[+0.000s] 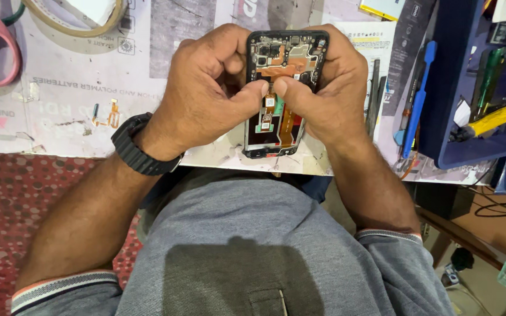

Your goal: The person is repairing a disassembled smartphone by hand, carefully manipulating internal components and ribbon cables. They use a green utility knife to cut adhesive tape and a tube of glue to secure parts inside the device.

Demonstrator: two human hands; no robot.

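Both hands, left hand and right hand, clasp the opened smartphone upright off the bench, thumbs pressed onto its flex cable, steadying it.

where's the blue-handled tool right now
In the head view, the blue-handled tool lies on the table at the right, between the right hand holding the opened phone and the dark blue tray.
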